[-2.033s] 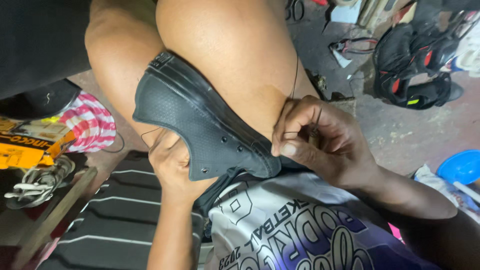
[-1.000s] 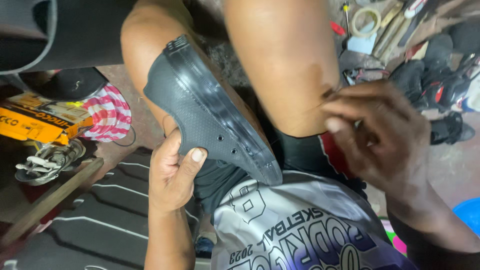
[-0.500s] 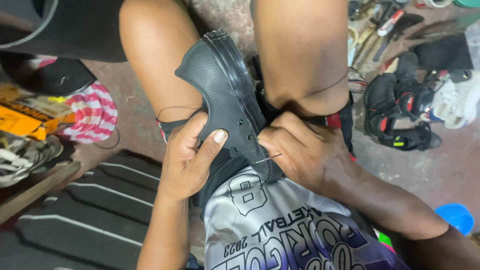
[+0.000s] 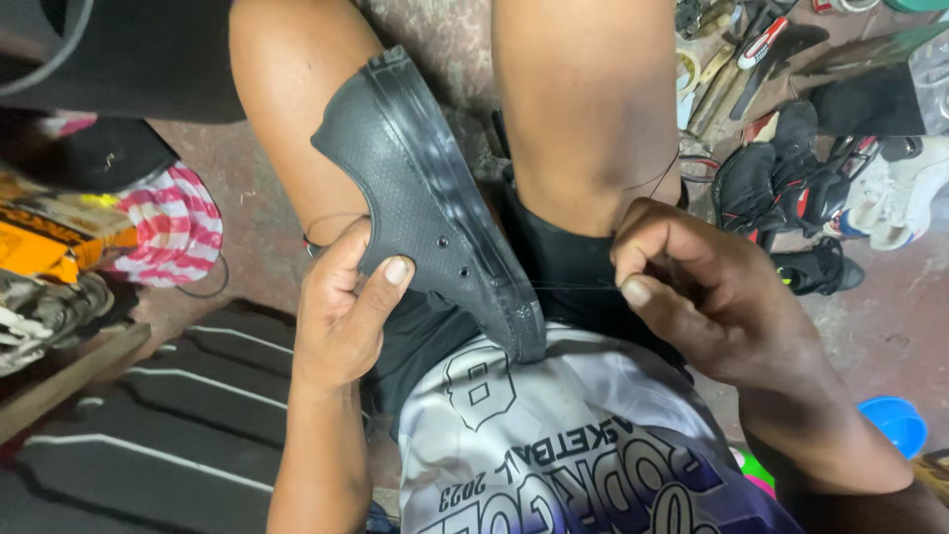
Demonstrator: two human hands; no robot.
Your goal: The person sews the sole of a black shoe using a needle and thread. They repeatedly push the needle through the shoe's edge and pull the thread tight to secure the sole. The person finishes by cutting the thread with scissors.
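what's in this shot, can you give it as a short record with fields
left hand: left hand grips the black shoe, thumb on its perforated side
right hand: right hand pinches a thin thread pulled taut from the shoe's sole edge
shoe position: tilted, wedged between the person's bare knees
floor right: black shoes and tools
floor left: striped red and white cloth
lower right: blue bowl

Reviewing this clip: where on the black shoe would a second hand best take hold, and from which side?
Probably the toe end of the black shoe, from above. It sticks up free between the knees, while the left hand already covers the side by the eyelets, and the right hand pulls thread taut at the heel-side sole edge.
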